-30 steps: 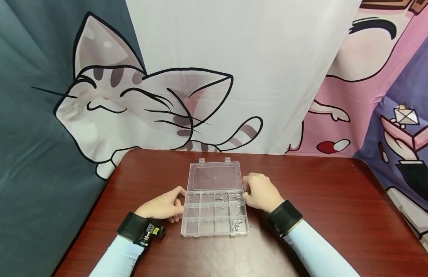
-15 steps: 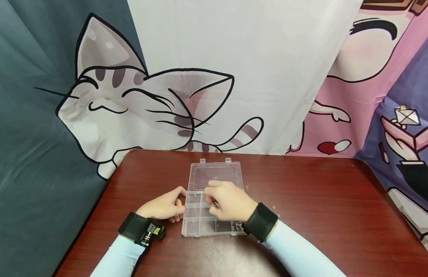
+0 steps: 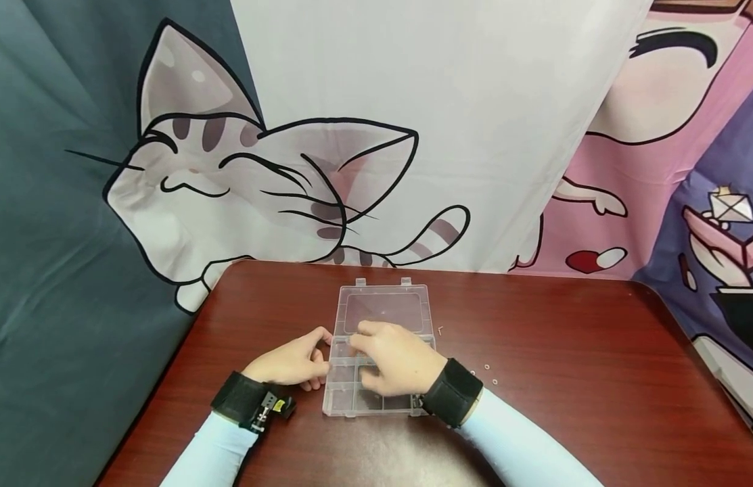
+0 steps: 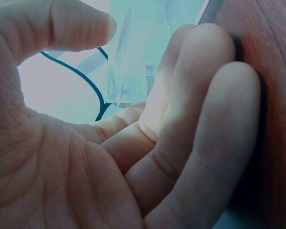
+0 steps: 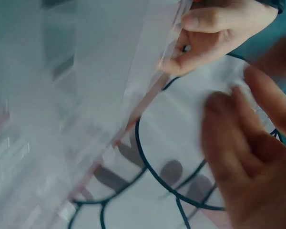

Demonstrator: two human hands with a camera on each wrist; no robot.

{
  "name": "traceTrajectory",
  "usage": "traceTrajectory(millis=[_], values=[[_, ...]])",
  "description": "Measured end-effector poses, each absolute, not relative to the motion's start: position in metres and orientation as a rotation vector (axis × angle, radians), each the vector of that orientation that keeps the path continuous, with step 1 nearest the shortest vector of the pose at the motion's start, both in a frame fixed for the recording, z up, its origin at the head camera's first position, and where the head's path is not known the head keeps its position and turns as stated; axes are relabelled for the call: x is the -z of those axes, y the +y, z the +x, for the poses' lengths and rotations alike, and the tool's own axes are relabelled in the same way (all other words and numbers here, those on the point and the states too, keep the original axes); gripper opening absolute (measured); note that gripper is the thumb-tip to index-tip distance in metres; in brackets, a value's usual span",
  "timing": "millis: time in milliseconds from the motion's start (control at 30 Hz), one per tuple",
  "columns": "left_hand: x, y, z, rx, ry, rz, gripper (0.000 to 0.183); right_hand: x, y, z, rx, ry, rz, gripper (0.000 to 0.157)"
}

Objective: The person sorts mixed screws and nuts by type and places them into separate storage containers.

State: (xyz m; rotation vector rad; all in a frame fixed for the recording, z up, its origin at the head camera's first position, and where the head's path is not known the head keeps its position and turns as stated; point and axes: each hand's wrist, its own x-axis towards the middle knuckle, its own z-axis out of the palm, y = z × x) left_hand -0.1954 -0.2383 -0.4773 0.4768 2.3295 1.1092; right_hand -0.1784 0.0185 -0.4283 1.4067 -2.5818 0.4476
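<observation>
A clear plastic compartment box (image 3: 338, 396) lies on the table, its lid (image 3: 385, 303) folded back away from me. At its left side, my left hand (image 3: 288, 360) holds the edge between thumb and fingers; the left wrist view shows the thumb beside the box wall (image 4: 133, 81). Over the middle compartments hovers my right hand (image 3: 400, 362), thumb and fingers apart. Blurred in the right wrist view, those fingers (image 5: 224, 129) show nothing between them. The right hand and wrist hide most of the right-hand compartments, where some small metal pieces (image 3: 416, 400) show.
Right of the box lie a small screw (image 3: 440, 331) and several small rings, one ring (image 3: 487, 366) near the wrist strap. The brown table (image 3: 565, 379) ends at a printed curtain (image 3: 473, 135) behind it.
My right hand has moved left from the box's right side to above its compartments, and its fingers have spread. The screw and rings beside the box came into sight. My left hand stays put.
</observation>
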Motion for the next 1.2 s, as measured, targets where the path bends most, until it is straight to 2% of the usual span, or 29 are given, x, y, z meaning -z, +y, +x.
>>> traceTrajectory(millis=[100,167,233,433,533,733,867,1200], values=[[0.477,-0.238,-0.195,-1.1,2.335,0.476,0.048,0.43,0.025,-0.175,-0.345,-2.672,1.458,0.085],[0.476,-0.238,-0.195,-1.096,2.34,0.477,0.049,0.431,0.032,-0.176,-0.331,-2.716,1.475,0.101],[0.477,-0.238,-0.195,-1.096,2.343,0.48,0.049,0.432,0.04,-0.18,-0.376,-2.727,1.465,0.097],[0.478,-0.239,-0.194,-1.102,2.342,0.485,0.047,0.434,0.083,-0.213,-0.556,-2.633,1.232,0.054],[0.478,-0.239,-0.194,-1.103,2.34,0.486,0.047,0.445,0.109,-0.233,-0.597,-2.607,1.113,0.042],[0.477,-0.238,-0.194,-1.106,2.343,0.486,0.048,0.472,0.141,-0.255,-0.618,-2.641,1.083,0.028],[0.475,-0.238,-0.194,-1.106,2.346,0.485,0.048,0.484,0.147,-0.259,-0.57,-2.696,1.11,0.024],[0.474,-0.239,-0.192,-1.104,2.348,0.482,0.048,0.485,0.141,-0.262,-0.503,-2.673,1.213,0.014]])
